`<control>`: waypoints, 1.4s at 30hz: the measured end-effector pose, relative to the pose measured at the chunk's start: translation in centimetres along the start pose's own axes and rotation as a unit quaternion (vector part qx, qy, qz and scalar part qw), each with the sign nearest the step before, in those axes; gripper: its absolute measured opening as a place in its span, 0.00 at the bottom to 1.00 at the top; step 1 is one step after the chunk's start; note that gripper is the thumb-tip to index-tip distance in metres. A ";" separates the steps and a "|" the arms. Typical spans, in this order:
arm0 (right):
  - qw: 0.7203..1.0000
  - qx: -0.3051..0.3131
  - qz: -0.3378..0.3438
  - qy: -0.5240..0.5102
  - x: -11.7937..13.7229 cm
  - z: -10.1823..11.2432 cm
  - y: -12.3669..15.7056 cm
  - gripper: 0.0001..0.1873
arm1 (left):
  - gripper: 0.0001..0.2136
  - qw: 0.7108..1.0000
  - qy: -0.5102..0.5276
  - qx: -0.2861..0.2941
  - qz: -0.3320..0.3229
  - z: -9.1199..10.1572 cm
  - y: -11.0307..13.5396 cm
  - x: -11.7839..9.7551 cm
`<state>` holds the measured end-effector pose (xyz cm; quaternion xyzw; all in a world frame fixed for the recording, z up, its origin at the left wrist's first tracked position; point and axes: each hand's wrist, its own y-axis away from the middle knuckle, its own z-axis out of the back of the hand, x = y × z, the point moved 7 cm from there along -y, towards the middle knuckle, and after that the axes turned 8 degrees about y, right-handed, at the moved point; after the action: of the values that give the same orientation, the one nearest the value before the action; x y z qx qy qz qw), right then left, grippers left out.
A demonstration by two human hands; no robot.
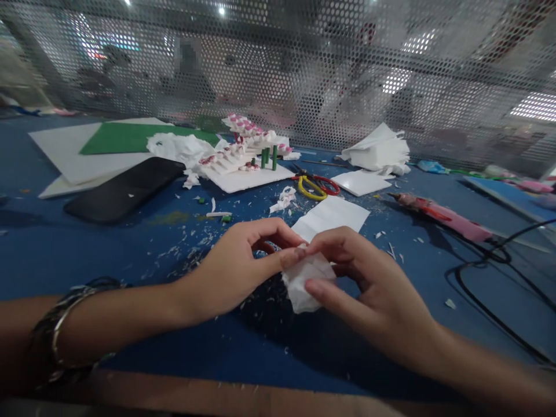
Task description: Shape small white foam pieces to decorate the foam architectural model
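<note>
Both hands hold a crumpled white tissue (306, 286) above the blue table, near its front edge. The fingertips of my left hand (243, 263) pinch its upper left corner. My right hand (365, 278) grips the tissue from the right, with the thumb across its front and the index finger near the left fingertips. Just behind the hands lies a flat white paper sheet (334, 217). Farther back stands a small white foam model (243, 174) with green posts and pink-marked pieces. Whether anything is inside the tissue cannot be seen.
Yellow-and-red scissors (315, 186) lie behind the paper. A pink glue gun (443, 214) with a black cable (460, 284) is at right. A black phone (125, 188) and a green sheet (130, 139) lie at left. A white tissue stack (376, 152) stands before a perforated metal screen (278, 63).
</note>
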<state>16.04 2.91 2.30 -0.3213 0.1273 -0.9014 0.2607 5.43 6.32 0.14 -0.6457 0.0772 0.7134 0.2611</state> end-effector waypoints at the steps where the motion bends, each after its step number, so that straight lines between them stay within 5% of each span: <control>1: 1.000 -0.001 -0.013 -0.015 -0.2 -0.2 0.0 0.06 | 0.03 1.000 0.005 -0.002 -0.004 0.0 0.0 0.0; 14: 0.998 -0.004 0.019 0.054 0.4 0.9 -0.2 0.05 | 0.04 0.986 0.126 0.027 0.108 -0.4 -0.4 1.3; 28: 0.972 0.018 0.091 0.215 0.7 0.6 0.5 0.10 | 0.05 0.989 0.079 0.045 0.116 -0.3 -0.4 1.7; 36: 0.991 0.042 0.031 0.122 0.0 0.3 0.0 0.06 | 0.06 0.988 0.077 0.061 0.119 -0.6 -0.3 2.0; 42: 0.978 0.017 0.085 0.189 0.5 0.4 0.4 0.07 | 0.05 0.987 0.086 0.062 0.120 -0.7 -0.3 2.0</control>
<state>16.13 2.29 2.69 -0.1282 0.1859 -0.9225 0.3131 6.11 6.82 -1.81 -0.6735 0.2201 0.6751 0.2054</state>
